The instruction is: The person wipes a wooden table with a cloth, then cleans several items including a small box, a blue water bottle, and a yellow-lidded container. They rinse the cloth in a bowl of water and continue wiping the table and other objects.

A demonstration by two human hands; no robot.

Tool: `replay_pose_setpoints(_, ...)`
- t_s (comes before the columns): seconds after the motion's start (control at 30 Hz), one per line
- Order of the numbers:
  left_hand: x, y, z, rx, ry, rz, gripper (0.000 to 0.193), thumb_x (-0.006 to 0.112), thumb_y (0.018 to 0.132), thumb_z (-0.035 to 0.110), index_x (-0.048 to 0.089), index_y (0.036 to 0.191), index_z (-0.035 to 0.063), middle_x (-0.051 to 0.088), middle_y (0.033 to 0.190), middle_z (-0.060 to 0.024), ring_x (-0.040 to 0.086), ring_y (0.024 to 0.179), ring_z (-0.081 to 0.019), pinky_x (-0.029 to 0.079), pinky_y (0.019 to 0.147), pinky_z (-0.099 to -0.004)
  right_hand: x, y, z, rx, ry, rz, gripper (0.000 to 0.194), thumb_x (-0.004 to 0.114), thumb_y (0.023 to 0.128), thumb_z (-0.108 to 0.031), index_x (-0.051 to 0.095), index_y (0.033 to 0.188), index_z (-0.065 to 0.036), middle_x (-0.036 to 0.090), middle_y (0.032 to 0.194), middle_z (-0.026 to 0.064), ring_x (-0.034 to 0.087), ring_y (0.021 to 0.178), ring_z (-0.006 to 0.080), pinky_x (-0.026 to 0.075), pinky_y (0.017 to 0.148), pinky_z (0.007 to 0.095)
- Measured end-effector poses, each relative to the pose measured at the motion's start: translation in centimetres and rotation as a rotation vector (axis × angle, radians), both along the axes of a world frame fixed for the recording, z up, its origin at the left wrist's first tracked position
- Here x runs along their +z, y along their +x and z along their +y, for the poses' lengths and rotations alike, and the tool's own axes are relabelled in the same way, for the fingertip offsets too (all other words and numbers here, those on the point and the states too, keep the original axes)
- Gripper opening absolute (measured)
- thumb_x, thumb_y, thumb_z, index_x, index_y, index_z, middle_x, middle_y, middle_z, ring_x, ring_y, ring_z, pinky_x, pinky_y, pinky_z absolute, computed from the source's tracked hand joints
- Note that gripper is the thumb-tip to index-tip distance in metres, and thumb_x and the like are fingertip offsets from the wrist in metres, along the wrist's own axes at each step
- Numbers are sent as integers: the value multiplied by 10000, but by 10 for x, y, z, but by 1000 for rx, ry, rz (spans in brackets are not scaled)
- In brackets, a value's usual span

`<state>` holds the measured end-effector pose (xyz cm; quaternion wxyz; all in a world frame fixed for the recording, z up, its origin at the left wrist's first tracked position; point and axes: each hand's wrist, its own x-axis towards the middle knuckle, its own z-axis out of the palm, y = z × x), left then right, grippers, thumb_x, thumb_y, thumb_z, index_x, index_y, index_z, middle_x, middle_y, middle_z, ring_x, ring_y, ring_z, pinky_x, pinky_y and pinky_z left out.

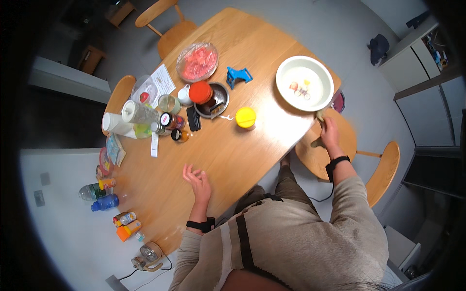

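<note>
My right hand (330,132) is at the right edge of the wooden table, its fingers closed on a greenish-brown cloth (319,116) just below a white basin. The white basin (284,92) has several small round and yellow shapes on its inner bottom. My left hand (198,182) hovers over or rests on the near part of the tabletop, palm partly turned up, fingers loosely curled and holding nothing. A jar with a yellow lid (246,117) stands between the hands, farther in. Beyond it are a blue plastic stand (238,76) and a metal bowl (226,96) by a red-lidded jar (201,92).
A plastic-covered bowl of pinkish-red pieces (198,62) sits at the far edge. Several jars, a black case (193,119) and a white pitcher (134,112) crowd the left side. Bottles (105,202) and a glass kettle (150,251) line the wall side. A wooden chair (346,134) stands at right.
</note>
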<state>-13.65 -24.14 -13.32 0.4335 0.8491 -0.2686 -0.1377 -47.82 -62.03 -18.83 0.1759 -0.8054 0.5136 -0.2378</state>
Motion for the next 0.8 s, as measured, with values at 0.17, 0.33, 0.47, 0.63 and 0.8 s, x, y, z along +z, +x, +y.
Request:
replay_pose_setpoints(0.17,35,-20,-70,-94,-63,32,506,521,898,34,305,1355,-3,186,1439,-188,536,995,-235,492,823,-341,77,-19,-43,-279,110,-324,173,627,828,-124,538,940,-27,598,870,161,572,783,321,474,749,376)
replay_pose_setpoints(0.33,67,-52,-173,-372,-257,-63,492,504,968,198,291,1370,11,208,1427,-162,551,1034,-231,493,832,-342,136,15,-96,-130,285,-835,249,690,853,-183,520,900,-7,555,793,26,495,759,95,440,692,260)
replay_pose_setpoints(0.47,90,-82,-239,-490,-301,-32,544,573,910,145,307,1360,-7,238,1407,-181,550,1018,-248,480,870,-366,136,56,-116,-71,177,-598,306,688,866,-234,522,986,-6,586,861,110,566,803,186,466,732,318)
replay_pose_setpoints(0.63,95,-101,-286,-613,-113,-9,545,606,915,201,326,1350,31,264,1390,-182,540,1031,-262,477,871,-381,100,59,-120,175,112,3,401,670,858,-238,516,1166,-32,512,1229,180,580,1044,363,498,842,436)
replay_pose_setpoints(0.8,62,-115,-334,-637,-117,245,386,550,969,227,442,1266,4,364,1319,-168,511,1094,-245,461,936,-359,60,78,-147,459,54,115,556,651,867,-225,437,1378,-171,390,1419,138,392,1293,363,398,1016,461)
